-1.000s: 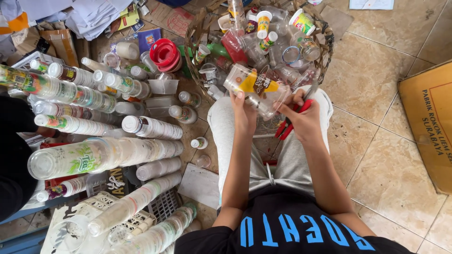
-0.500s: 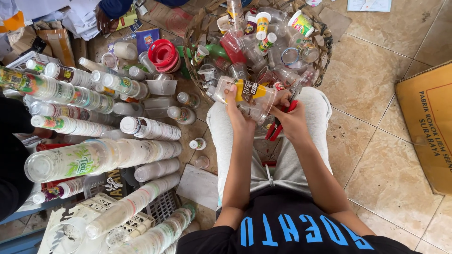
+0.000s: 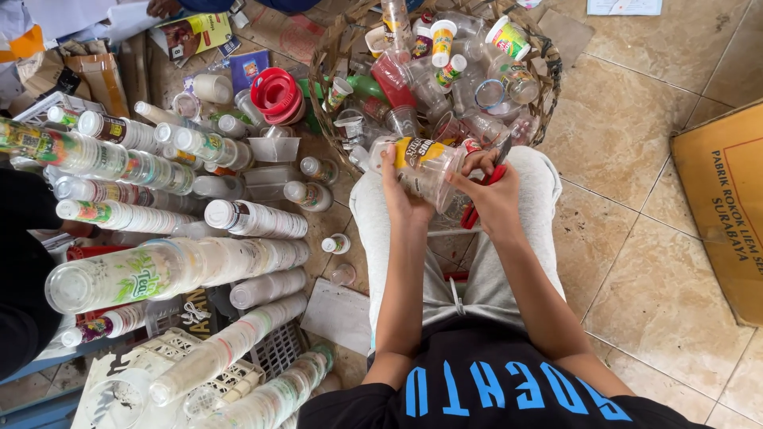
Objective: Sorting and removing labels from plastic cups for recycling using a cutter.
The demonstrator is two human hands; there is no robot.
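Two hands grip one clear plastic cup [image 3: 425, 171] with a yellow band above the lap: the left hand [image 3: 400, 195] wraps its side, while the right hand [image 3: 493, 199] closes on red-handled scissors [image 3: 482, 187] beside the cup, a woven basket [image 3: 548, 75] just beyond.

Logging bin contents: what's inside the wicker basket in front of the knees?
The wicker basket holds a loose heap of clear plastic cups, small yellow-capped bottles, a printed tub and a green bottle. Lower layers and the basket bottom are covered.
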